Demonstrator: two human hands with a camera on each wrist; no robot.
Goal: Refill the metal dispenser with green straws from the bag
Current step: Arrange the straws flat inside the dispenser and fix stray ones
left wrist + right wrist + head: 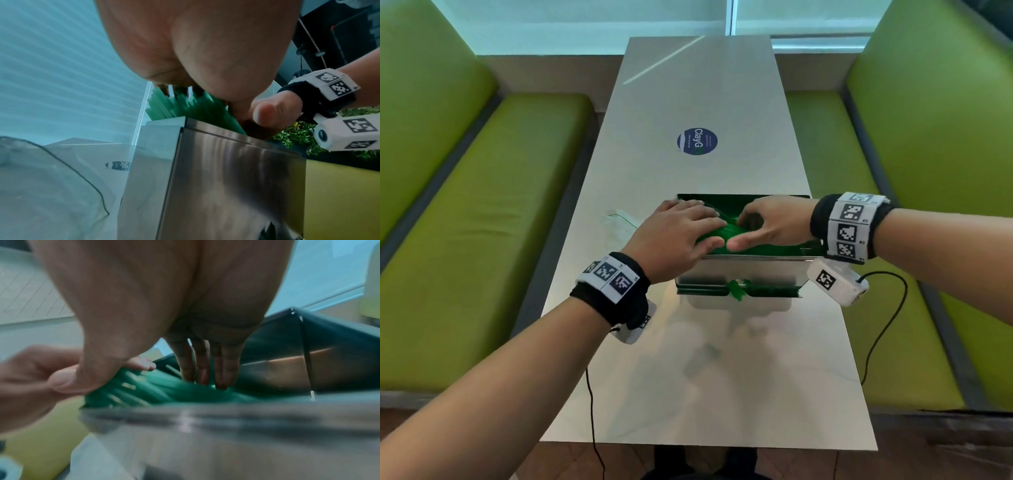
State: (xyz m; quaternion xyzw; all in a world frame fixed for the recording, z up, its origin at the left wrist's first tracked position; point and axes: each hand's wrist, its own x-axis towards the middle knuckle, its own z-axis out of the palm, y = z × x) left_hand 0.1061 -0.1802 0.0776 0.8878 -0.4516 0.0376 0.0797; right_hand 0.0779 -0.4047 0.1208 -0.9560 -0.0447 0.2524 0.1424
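Note:
The metal dispenser [739, 270] stands mid-table with its lid [743, 198] tipped open at the back. A bundle of green straws [770, 249] lies in its top, their left ends poking above the rim [170, 105]. My left hand [714, 233] lies over the bundle's left part, fingers on top and thumb at the front. My right hand [744, 231] holds the bundle beside it, fingertips [205, 381] dug into the straws [154, 391] and thumb on the near side. More straws show in the slot at the dispenser's foot [739, 289]. The clear bag [621, 222] lies crumpled left of the dispenser.
A round blue sticker [697, 141] is on the table beyond the dispenser. Green benches [482, 222] flank the table on both sides. Black cables [887, 329] hang from both wrist cameras over the table edges. A window runs along the far end.

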